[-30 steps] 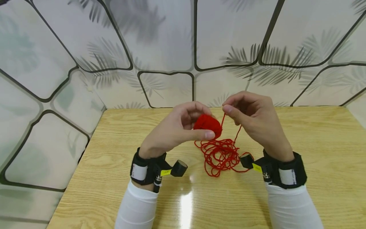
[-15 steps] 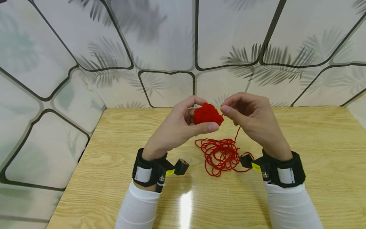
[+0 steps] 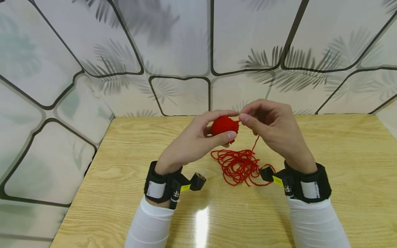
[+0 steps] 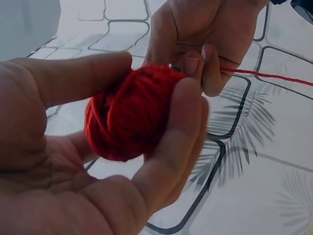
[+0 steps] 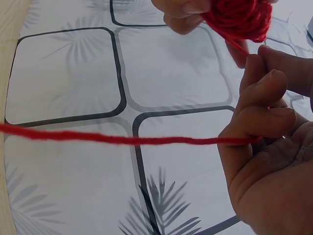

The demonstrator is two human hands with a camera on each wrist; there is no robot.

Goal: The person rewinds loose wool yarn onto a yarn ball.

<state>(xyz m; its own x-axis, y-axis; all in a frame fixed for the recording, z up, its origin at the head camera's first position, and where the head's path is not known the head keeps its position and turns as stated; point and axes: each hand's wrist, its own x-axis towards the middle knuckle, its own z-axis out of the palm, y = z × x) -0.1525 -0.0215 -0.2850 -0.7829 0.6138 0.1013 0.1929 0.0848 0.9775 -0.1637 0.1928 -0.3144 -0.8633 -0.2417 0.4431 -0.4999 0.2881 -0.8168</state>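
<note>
My left hand (image 3: 198, 137) grips a small ball of red yarn (image 4: 134, 112) between its thumb and fingers, above the table. Right beside it, my right hand (image 3: 271, 127) pinches the yarn strand (image 5: 237, 47) between thumb and index fingertip, close to the ball. The same strand passes through the curled lower fingers of the right hand, as the right wrist view shows, and runs down to a loose tangle of red yarn (image 3: 238, 167) on the table. The left index fingertip comes right up to the right fingertips in the head view.
The light wood table (image 3: 124, 193) reaches back to a wall (image 3: 180, 96) covered with a leaf and panel print. Both wrists wear black straps with small cameras (image 3: 197, 181) that jut inward over the table, the right one overlapping the tangle's edge.
My left hand has turned the ball and brought it up close to the right fingertips, shortening the strand between them. The right hand has hardly moved; the tangle's near loops have shifted slightly.
</note>
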